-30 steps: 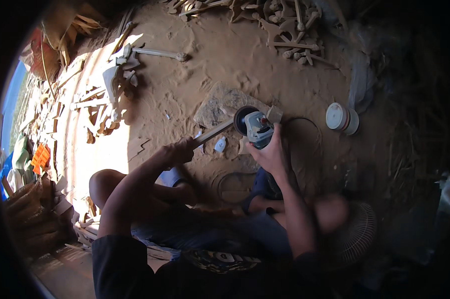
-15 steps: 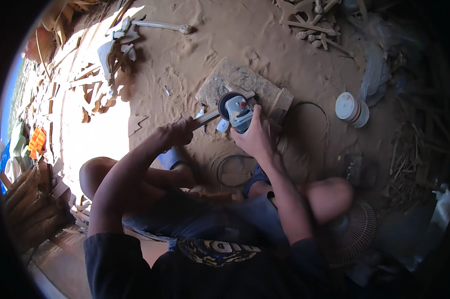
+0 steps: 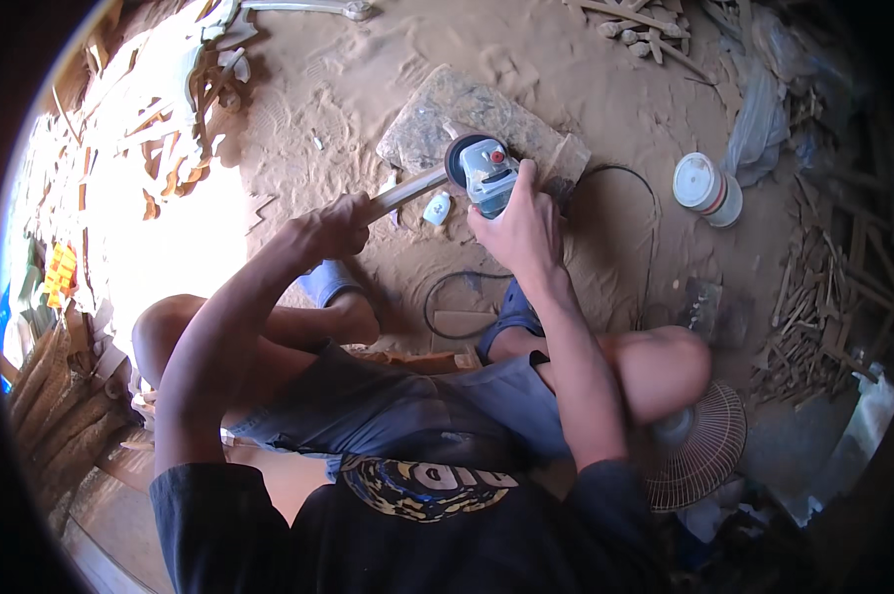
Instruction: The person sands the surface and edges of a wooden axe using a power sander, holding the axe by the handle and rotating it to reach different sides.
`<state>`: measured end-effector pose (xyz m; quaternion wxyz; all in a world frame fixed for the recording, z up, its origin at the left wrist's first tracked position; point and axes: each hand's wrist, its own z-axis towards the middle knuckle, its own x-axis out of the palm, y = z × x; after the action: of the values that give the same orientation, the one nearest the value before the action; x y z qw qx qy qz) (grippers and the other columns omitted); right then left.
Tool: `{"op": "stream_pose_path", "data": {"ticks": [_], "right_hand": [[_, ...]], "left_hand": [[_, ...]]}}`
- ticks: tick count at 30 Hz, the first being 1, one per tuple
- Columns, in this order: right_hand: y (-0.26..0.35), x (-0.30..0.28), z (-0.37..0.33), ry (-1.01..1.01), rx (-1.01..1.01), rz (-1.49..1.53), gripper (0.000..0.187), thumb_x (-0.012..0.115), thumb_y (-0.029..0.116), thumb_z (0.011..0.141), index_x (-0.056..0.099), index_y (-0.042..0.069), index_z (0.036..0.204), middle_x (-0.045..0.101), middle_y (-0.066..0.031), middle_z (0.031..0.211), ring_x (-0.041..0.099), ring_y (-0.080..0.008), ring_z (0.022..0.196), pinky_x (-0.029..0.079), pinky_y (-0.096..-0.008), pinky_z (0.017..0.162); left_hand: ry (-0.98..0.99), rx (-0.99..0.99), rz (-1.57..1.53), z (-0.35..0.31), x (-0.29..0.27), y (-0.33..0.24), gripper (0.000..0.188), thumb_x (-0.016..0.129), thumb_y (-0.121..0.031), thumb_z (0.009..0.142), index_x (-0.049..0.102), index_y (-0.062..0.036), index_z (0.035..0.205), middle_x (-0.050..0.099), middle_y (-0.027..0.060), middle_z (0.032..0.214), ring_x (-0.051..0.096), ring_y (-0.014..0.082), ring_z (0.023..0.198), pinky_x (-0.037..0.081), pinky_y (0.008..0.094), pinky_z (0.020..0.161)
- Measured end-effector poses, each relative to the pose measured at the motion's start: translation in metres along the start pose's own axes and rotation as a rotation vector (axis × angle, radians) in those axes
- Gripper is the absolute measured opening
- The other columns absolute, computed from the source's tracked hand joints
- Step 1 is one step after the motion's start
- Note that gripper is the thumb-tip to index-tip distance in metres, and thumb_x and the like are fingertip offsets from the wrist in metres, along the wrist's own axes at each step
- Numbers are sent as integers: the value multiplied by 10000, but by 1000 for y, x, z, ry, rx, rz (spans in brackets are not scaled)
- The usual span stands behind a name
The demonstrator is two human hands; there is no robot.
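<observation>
My right hand [image 3: 524,223] is wrapped round the body of a small grey-green angle grinder [image 3: 487,170]. Its dark round disc [image 3: 459,166] lies over the far part of a slim wooden stick [image 3: 407,193]. My left hand [image 3: 340,226] grips the near end of that stick in a closed fist. The disc hides where it meets the wood. Beyond the grinder, a worn, dusty slab [image 3: 427,114] rests on the ground with a block [image 3: 568,163] at its right end. A small white-and-blue piece [image 3: 437,208] lies just below the grinder.
A black cable [image 3: 653,213] curves over the sandy floor to the right. Farther right stands a white-lidded tub [image 3: 706,188]. Wood scraps [image 3: 808,327] pile up along the right side, beside a round fan guard [image 3: 704,445]. More cut pieces [image 3: 175,163] lie in sunlight at left.
The view has tilted, so floor and slab appear higher in the picture. Both hands keep their holds, and the grinder sits slightly farther right against the slab.
</observation>
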<state>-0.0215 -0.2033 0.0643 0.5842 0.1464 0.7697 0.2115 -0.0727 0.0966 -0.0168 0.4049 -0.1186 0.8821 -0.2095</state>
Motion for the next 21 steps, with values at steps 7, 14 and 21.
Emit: {"op": "stream_pose_path", "data": {"ticks": [7,14,21], "right_hand": [[-4,-7,12,-12,69,-91,737,834,338,789,442,-23,1299,719,-363,938,713,-539,895,568,-609,802],[-12,-12,22,-32,92,-133,806,834,358,785,452,-46,1368,726,-354,953,720,-527,902,575,-600,802],[-20,-16,33,-47,122,-119,779,828,346,789,469,-54,1352,724,-365,1008,721,-521,950,577,-593,840]], "left_hand": [[-41,25,2,10,19,26,280,534,-164,973,567,-45,1225,680,208,951,726,363,851,607,471,707],[-71,11,-7,-3,1,1,185,551,-193,971,515,-52,1084,621,177,815,676,358,691,573,476,667],[-2,-61,-33,-2,-6,-1,245,508,-239,1012,542,-61,1177,683,205,963,719,372,809,584,473,759]]}}
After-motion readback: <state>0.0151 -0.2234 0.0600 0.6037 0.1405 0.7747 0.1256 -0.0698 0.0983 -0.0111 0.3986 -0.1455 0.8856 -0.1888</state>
